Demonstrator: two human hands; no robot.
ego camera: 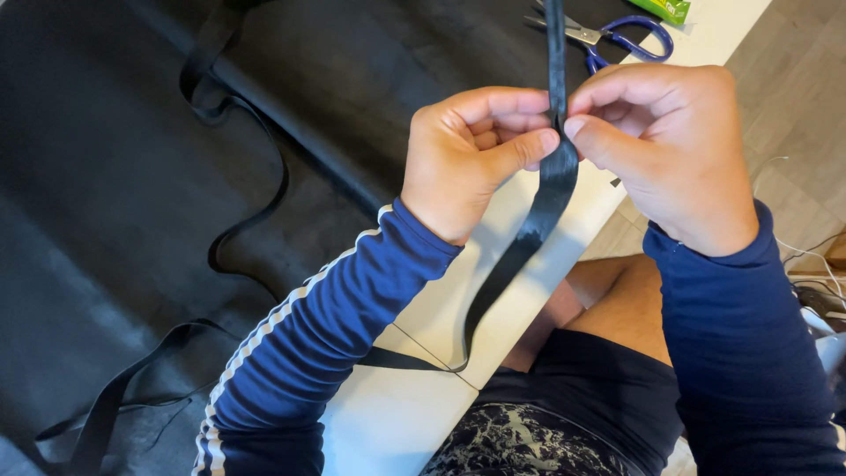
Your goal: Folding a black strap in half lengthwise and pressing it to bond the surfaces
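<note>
A white, smooth-topped table (414,414) is running diagonally across the view, its long edge slanting from the lower middle up to the upper right corner. A large sheet of dark, matte black fabric (106,176) is covering most of its surface on the left. Beyond the edge, a pale grey-brown wood-plank floor (793,79) is showing, with thin white cables (815,256) trailing over it at the right. Soft, even light is falling across the tabletop, casting only faint shadows.

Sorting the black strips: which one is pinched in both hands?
The glossy strip between left hand and right hand; the other strips lie loose on the black sheet.
</note>
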